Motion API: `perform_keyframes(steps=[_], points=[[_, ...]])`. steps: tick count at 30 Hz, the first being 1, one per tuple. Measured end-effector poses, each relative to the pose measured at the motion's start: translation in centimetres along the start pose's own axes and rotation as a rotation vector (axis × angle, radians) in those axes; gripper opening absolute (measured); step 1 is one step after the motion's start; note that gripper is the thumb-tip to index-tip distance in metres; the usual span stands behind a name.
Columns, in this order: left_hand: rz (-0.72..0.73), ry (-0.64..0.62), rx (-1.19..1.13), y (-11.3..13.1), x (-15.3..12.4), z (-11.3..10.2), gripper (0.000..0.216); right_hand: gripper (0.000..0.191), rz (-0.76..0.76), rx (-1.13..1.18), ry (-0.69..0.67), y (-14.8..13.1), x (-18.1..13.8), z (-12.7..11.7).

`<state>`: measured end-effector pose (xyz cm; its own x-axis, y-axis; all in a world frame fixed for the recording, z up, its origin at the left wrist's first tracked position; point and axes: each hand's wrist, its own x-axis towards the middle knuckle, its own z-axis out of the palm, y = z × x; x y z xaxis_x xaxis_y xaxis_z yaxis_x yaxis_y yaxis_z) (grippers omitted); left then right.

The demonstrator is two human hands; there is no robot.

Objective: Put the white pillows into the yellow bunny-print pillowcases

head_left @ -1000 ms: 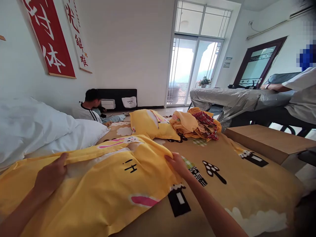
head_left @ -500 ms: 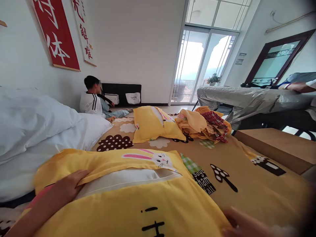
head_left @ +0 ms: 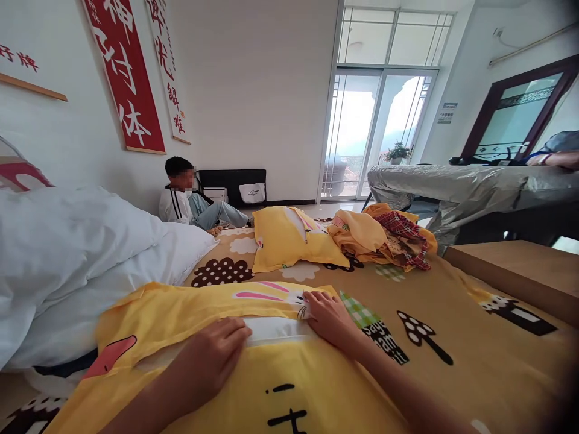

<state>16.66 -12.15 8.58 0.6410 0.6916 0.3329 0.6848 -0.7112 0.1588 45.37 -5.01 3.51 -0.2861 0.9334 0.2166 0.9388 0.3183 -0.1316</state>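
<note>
A yellow pillowcase [head_left: 181,307] with a printed rabbit and black lettering lies in front of me, with a white pillow [head_left: 275,329] showing through its long slit. My left hand [head_left: 217,349] is at the slit's near edge, its fingers together and bent onto the cloth and the white strip. My right hand [head_left: 329,316] is at the slit's right end, fingers curled over the flap beside the rabbit's face, thumb low at the edge. Both hands look closed on the pillowcase, though their undersides are hidden.
White bedding [head_left: 104,259] is piled on the left. Beyond lie a second yellow pillow [head_left: 294,247] and crumpled orange and red cloth [head_left: 384,235] on the patterned sheet [head_left: 479,355]. A person [head_left: 181,196] sits by the far wall. A brown box [head_left: 520,262] and a covered table [head_left: 474,187] stand right.
My left hand has slid right along the slit from its left part. My right hand has come up from the pillow's lower right side to the rabbit flap. The view has tilted up.
</note>
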Motion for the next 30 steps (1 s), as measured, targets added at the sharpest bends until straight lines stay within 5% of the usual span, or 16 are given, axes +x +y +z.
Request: perform_keyframes(steps=[6, 11, 17, 23, 30], points=[[0.218, -0.182, -0.019, 3.8, 6.2, 3.0, 0.039, 0.027, 0.127, -0.130, 0.205, 0.7, 0.5, -1.9], [0.128, -0.274, -0.001, 4.0, 10.0, 6.9, 0.054, 0.024, 0.140, -0.271, 0.187, 2.0, 0.3, -3.5], [0.024, -0.606, 0.047, 4.8, 11.7, 6.3, 0.051, 0.022, 0.204, -0.275, 0.207, 2.7, -0.9, -4.7], [-0.088, -0.476, 0.099, 6.1, 16.6, 7.0, 0.033, 0.021, 0.232, -0.228, 0.290, 1.9, -0.9, -5.2], [-0.092, -0.349, 0.013, 5.6, 17.4, 12.5, 0.040, 0.024, 0.161, -0.238, 0.427, 3.0, -1.2, -4.0]])
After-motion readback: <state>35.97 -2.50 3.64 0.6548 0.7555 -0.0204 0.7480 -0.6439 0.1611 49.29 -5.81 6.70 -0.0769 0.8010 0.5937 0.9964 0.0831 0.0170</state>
